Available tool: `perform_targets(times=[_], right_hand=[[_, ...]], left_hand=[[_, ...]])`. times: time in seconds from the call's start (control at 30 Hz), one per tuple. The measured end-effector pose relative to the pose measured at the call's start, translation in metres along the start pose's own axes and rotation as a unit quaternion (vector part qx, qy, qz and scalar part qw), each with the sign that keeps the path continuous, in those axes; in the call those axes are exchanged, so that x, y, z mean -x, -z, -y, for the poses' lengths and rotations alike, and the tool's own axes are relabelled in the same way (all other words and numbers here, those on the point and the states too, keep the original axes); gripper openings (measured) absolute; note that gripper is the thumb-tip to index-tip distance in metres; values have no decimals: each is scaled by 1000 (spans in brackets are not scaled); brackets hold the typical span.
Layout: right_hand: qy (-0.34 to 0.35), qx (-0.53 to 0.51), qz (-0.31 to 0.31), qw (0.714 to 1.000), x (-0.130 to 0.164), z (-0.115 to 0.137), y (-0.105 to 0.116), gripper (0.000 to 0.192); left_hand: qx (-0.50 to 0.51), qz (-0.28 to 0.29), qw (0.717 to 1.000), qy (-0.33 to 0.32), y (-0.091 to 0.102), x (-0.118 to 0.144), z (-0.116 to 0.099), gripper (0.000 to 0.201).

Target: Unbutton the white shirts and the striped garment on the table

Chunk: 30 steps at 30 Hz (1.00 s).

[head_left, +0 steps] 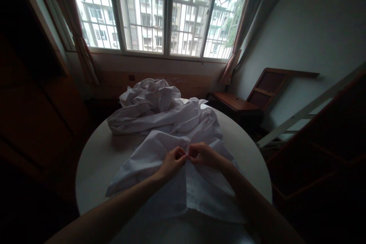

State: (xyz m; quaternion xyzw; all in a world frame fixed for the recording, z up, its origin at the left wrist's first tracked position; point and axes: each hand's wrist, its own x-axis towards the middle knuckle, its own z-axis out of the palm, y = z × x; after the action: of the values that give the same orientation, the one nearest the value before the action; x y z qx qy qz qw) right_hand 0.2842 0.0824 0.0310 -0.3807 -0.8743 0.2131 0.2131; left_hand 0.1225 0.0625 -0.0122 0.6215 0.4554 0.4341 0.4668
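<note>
A white button-up garment, which looks like a shirt or coat, is spread over a round white table with its hem toward me. Its front edges meet along a line down the middle. My left hand pinches the cloth at that line with thumb and forefinger. Close against it, my right hand pinches the same spot from the other side, fingertips nearly touching. Any button there is hidden by my fingers. The upper part of the garment lies rumpled beyond my hands.
A heap of crumpled white cloth lies at the table's far side. The round table's rim curves around. A wooden chair stands at the back right, near a pale ladder-like frame. Barred windows with tied curtains are ahead.
</note>
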Motion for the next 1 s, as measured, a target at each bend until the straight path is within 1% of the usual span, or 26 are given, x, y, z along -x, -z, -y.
perform_targets(times=[0.13,0.3,0.53,0.67,0.8,1.0], right_hand=[[-5,-1,4,1000,1,3,1,3],[3,-14,6,1000,2,4,2,4],[-4,-15,11,1000,2,2,2,4],[-9,-16,10,1000,2,1,1,5],[-9,-20,11,1000,3,2,2,5],[-13,-32,10,999,3,3,1,5]], left_hand=[[-12,-5,1000,-1,0,-1,4,15],[-9,-5,1000,18,1,-3,9,17],[-4,-16,999,33,0,-2,7,13],[11,-19,999,45,-2,-3,10,13],[20,-21,999,41,-2,-4,12,16],[17,-23,999,42,-2,-2,7,14]])
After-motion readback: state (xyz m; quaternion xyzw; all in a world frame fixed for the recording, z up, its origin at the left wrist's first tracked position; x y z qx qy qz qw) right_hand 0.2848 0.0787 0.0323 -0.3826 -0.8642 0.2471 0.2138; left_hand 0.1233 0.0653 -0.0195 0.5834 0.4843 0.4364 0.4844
